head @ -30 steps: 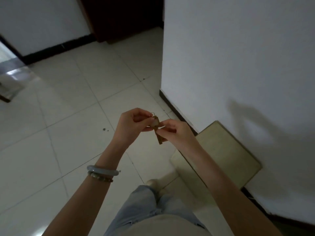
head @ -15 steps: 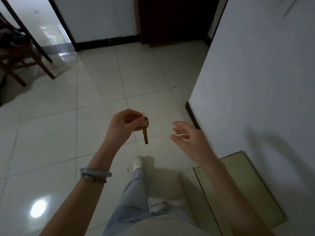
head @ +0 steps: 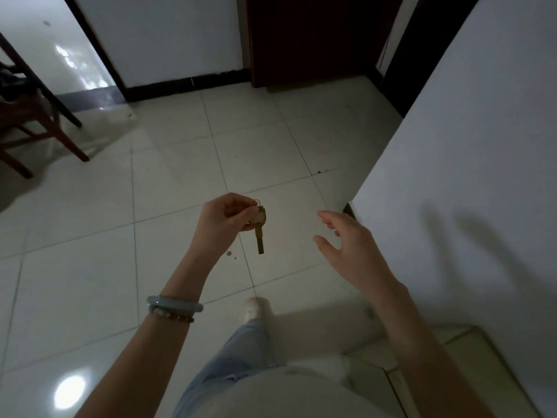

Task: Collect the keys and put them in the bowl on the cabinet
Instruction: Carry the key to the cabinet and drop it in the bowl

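My left hand (head: 224, 217) pinches a brass key (head: 260, 229) by its head and small ring, and the blade hangs straight down over the tiled floor. My right hand (head: 349, 245) floats to the right of the key, fingers spread, holding nothing and not touching it. Two bracelets circle my left wrist. No bowl or cabinet is in view.
A white wall (head: 467, 152) runs along the right, with a greenish floor mat (head: 470, 372) at its base. A wooden chair (head: 33, 122) stands at the far left. A dark wooden door (head: 310, 37) is straight ahead. My leg and white shoe (head: 253, 309) step forward on pale tiles.
One second ago both hands held the key together. My right hand has let go and moved right, the key now hangs from my left hand, and I have turned and walked toward the door.
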Motion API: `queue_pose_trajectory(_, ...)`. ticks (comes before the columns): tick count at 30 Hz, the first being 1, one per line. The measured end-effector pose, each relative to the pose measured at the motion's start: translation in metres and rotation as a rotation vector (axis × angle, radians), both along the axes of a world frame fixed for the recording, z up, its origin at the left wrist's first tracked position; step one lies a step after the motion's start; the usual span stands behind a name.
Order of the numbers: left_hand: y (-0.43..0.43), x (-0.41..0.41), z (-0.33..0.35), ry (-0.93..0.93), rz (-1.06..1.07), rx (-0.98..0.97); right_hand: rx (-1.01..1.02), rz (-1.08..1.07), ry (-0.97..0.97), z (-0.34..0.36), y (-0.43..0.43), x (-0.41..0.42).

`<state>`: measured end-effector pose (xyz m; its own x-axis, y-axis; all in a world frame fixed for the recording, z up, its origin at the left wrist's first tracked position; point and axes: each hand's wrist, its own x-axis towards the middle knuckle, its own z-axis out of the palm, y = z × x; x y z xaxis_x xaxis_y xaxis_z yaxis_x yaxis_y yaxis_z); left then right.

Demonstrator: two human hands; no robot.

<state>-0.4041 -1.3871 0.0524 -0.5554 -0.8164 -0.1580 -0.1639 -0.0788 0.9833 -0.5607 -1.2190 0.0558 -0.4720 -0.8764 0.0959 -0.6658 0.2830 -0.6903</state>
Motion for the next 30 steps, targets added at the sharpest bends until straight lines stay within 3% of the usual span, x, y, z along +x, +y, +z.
queue_pose_trajectory(16,-0.224,-0.123,0.009,0.031,-0.149,0.038,0.032,-0.14,0.159,0.018,-0.213,-0.093)
queue_pose_trajectory(30,-0.396,-0.317,0.013,0.028,-0.15,0.054,0.028,-0.202,0.169,0.025,-0.389,-0.28)
